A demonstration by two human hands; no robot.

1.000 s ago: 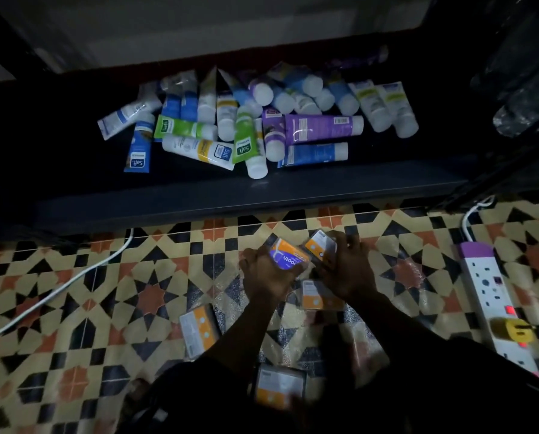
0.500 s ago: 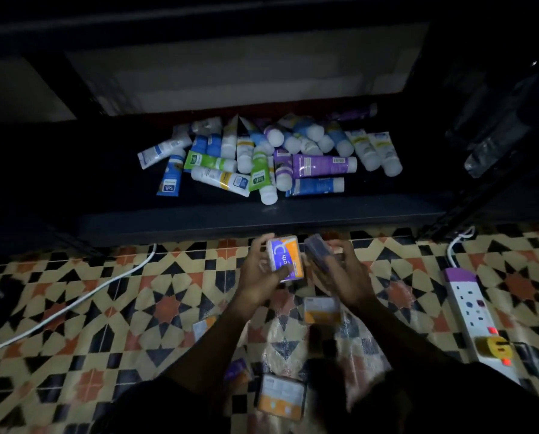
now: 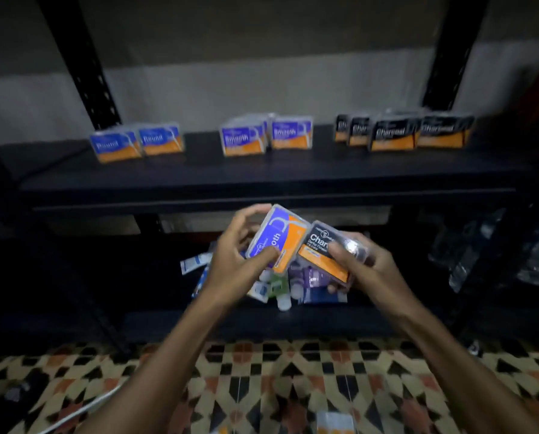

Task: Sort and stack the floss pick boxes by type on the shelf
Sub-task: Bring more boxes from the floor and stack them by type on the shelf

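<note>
You hold a floss box in each hand, raised in front of the shelf.

Your left hand grips the blue and orange box, thumb pressed on its front and fingers curled round its far edge. Your right hand pinches the black and orange box, thumb on top and fingers wrapped beneath. The two boxes touch, both tilted. On the shelf above stand three separate groups: blue round-type boxes on the left, blue smooth-type boxes in the middle, black charcoal boxes on the right. Behind your hands, tubes lie heaped on the lower shelf. The patterned tile floor is below your arms.
</note>
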